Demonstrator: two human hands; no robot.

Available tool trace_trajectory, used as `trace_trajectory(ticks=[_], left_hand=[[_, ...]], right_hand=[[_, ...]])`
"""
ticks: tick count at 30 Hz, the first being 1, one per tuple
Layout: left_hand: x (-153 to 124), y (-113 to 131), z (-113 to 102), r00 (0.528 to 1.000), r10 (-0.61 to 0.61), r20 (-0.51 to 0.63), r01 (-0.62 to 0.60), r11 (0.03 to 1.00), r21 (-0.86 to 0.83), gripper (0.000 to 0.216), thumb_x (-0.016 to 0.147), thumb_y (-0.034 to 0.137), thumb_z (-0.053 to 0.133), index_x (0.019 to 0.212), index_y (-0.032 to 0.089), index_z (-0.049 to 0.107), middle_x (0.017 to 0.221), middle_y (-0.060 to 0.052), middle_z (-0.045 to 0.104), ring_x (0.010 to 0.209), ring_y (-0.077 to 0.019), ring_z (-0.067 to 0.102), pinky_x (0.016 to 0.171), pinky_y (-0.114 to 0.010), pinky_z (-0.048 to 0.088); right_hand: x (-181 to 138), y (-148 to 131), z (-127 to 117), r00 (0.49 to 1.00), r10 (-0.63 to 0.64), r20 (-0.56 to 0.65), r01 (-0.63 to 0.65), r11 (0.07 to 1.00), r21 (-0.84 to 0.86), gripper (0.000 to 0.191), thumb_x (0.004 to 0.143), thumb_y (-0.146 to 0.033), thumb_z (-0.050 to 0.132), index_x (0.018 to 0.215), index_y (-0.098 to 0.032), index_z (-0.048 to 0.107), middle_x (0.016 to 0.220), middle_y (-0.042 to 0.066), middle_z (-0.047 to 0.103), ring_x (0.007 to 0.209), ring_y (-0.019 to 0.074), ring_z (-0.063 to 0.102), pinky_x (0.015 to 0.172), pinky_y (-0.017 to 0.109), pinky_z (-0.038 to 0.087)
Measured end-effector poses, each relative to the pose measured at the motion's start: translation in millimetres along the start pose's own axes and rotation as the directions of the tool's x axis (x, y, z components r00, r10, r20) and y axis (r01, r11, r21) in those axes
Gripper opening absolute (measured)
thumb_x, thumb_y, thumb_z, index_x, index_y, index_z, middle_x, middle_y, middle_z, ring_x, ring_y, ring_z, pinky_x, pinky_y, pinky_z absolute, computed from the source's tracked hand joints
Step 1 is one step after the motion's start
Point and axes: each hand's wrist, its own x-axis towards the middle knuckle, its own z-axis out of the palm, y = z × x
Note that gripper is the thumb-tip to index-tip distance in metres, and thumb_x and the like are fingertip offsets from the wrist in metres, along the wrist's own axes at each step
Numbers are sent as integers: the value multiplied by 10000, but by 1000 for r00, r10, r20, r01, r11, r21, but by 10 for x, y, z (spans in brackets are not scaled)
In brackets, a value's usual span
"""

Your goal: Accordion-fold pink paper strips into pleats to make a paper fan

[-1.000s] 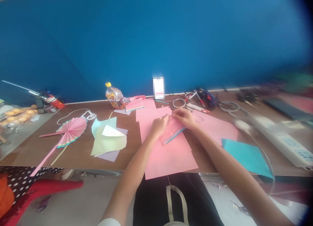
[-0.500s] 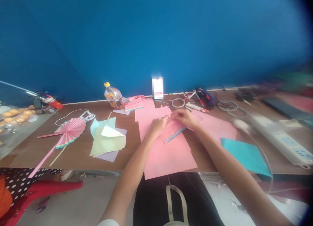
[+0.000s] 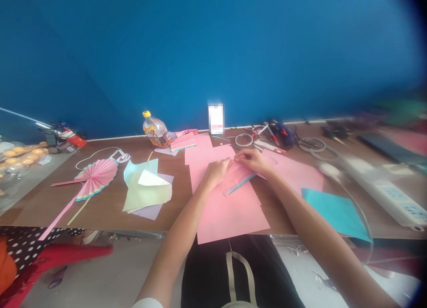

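Above pink paper sheets point(image 3: 230, 219) on the table, both my hands meet at a pink folded paper point(image 3: 235, 180) with a blue edge. My left hand point(image 3: 217, 171) is closed on its left upper part. At its top, my right hand point(image 3: 251, 160) pinches the same paper, fingertips close to those of the left. Exactly what lies between the fingertips is too small to make out. Off to the left lies a pink pleated paper fan point(image 3: 96, 178) with a blue and yellow rim and two long pink strips.
Green, white and lilac papers point(image 3: 148, 193) lie left of my hands. Behind stand a drink bottle point(image 3: 156, 130) and a blurred white upright panel point(image 3: 216, 119). A tape roll point(image 3: 243, 140), a small model bicycle point(image 3: 267, 132), a teal sheet point(image 3: 335, 212) and a power strip point(image 3: 390, 194) are rightward.
Almost nothing differs. Both hands keep their hold on the folded paper, and the view has shifted very slightly.
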Motion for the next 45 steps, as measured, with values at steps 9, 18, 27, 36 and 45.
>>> trace_trajectory(ticks=[9,18,27,36,45], left_hand=[[0,21,-37,1000,-6,0,6,999,-48,329,974,399,275,1059,251,556,987,-50,693,895,-201,657,735,-272,438],[-14,0,-41,999,14,-33,-15,999,-28,376,979,402,238,1011,247,579,884,-48,695,835,-203,658,685,-267,423],[-3,-26,-31,999,52,13,-51,996,-69,325,981,384,255,1063,252,541,965,-42,699,856,-199,665,689,-261,427],[25,-56,59,999,49,8,-48,994,-96,347,983,396,230,1008,224,531,953,-48,687,857,-203,653,691,-267,414],[24,-75,73,998,51,-41,-55,993,-103,343,981,384,251,952,226,554,884,-37,683,796,-189,640,657,-259,375]], right_hand=[[-2,-33,16,1000,1,-30,-1,1000,3,222,749,-384,650,809,-179,709,812,46,703,773,204,637,726,324,496],[4,40,18,998,7,-54,-6,1000,26,219,753,-346,652,899,-190,700,886,49,711,813,214,651,751,332,507],[-1,39,13,1000,-2,18,2,1000,7,187,735,-319,675,862,-192,726,871,45,715,843,220,660,771,327,510],[-8,-18,8,999,-14,-36,14,1000,3,185,745,-342,661,800,-176,719,832,50,714,794,210,656,741,311,503],[5,3,8,998,-32,-52,31,999,-10,169,740,-322,652,818,-184,711,857,52,715,826,218,657,770,330,504]])
